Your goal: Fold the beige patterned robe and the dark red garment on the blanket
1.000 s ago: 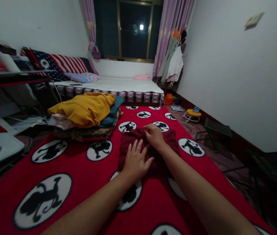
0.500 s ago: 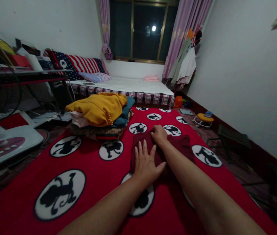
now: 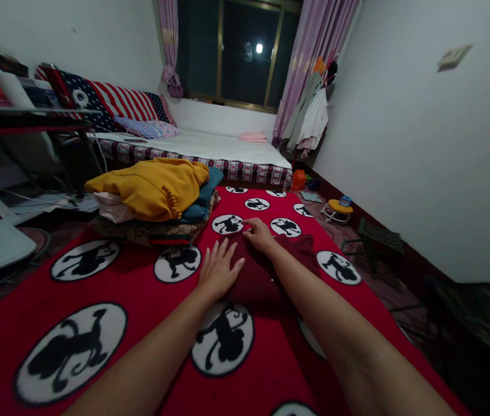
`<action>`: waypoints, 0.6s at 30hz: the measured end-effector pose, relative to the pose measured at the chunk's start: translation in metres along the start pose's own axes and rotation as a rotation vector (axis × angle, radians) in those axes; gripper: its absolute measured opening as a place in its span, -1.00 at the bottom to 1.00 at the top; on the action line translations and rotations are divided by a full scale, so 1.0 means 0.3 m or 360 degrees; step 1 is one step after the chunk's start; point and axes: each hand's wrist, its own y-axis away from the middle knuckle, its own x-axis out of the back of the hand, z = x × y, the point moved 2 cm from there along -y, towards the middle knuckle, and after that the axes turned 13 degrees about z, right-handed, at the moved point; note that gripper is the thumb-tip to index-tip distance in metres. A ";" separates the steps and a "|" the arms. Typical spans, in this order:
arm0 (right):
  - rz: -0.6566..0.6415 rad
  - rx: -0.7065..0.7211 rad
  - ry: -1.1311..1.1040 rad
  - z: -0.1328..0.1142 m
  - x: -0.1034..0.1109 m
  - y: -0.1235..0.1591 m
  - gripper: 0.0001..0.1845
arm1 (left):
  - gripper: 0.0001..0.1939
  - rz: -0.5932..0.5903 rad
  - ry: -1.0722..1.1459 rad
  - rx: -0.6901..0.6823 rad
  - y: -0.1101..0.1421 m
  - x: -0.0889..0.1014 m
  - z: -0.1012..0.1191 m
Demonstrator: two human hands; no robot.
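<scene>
A dark red folded garment [image 3: 256,280] lies on a red blanket [image 3: 141,341] patterned with white circles and black monkey figures. My left hand [image 3: 219,268] rests on the garment's left edge, fingers stretched out and spread, palm down. Over at the garment's far edge, my right hand [image 3: 260,236] has its fingers curled and pinched at the cloth; the fingertips are partly hard to make out. My right forearm crosses above the garment and hides some of its right half.
To the left stands a pile of folded clothes, topped by a yellow garment [image 3: 153,188] above a teal one [image 3: 204,199]. Beyond is a bed [image 3: 210,147] below a window. A yellow stool [image 3: 338,208] and a dark green folding stool [image 3: 377,237] stand at right.
My left hand has slid left to the garment's edge. My right hand has shifted left along the far edge. The camera view swung left and then partly back.
</scene>
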 end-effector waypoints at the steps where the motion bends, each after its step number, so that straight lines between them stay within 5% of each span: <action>1: 0.0070 0.0039 -0.0040 -0.008 0.034 0.024 -0.63 | -0.40 0.0046 -0.0033 0.0000 0.005 0.006 -0.005; 5: 0.0313 0.0179 -0.0028 -0.018 0.199 0.187 -0.67 | -0.53 0.0328 -0.0144 -0.0078 0.017 0.060 0.046; 7: 0.0267 0.0194 0.0064 -0.001 0.256 0.280 -0.67 | -0.62 0.0410 -0.0067 -0.0276 0.004 0.085 0.102; 10: 0.0094 0.0203 0.0288 0.052 0.279 0.375 -0.62 | -0.60 0.0130 0.0225 -0.0649 -0.035 0.066 0.177; 13: -0.0067 0.0155 0.0534 0.133 0.254 0.389 -0.50 | -0.50 -0.0199 0.0304 -0.0701 -0.083 -0.008 0.190; 18: -0.0134 -0.0129 0.0633 0.254 0.218 0.343 -0.42 | -0.41 -0.0136 0.0158 -0.0539 -0.139 -0.092 0.131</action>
